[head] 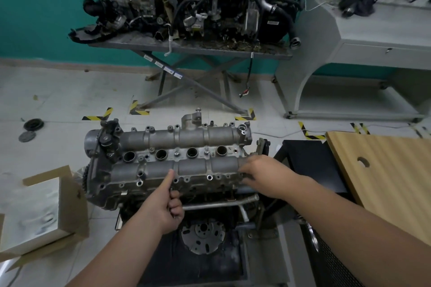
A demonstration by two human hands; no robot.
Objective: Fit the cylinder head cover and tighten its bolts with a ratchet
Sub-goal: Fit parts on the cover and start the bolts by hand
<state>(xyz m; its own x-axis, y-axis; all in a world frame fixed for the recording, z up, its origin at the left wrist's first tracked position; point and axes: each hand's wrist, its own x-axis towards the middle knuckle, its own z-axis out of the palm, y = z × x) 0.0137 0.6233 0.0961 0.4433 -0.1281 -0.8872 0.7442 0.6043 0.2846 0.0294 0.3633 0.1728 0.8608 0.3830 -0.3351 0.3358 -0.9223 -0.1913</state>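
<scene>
Box (44, 212): an open cardboard box is sitting on the floor at far left, flaps up, with pale sheeting inside.
Discs (33, 125): two dark round discs are lying on the tiles beyond the box, just beside each other.
Cover (168, 158): the grey cylinder head cover is sitting on top of the engine in the middle of the view, long side running left to right, with four round wells in a row along its centre and open bolt holes showing along its near edge.
Left hand (163, 207): it is reaching to the near edge of the cover, thumb stretched up and touching the cover's near tube, the other fingers curling in at the cover's lower edge; whether they are pinching anything is not clear.
Flywheel (203, 235): a round metal plate is lying below the engine on a dark base, between the two forearms.
Right hand (263, 176): it is resting on the right end of the cover, palm down, fingers relaxed and lying over the near edge; the fingertips are partly hidden.
Far engine (193, 0): a second, dirty engine is standing on a grey folding stand against the teal wall.
Board (382, 182): a wooden board with a round hole is lying at right, near the right forearm.
Cabinet (363, 30): a pale cabinet is standing at far right, with dark parts on top.
</scene>
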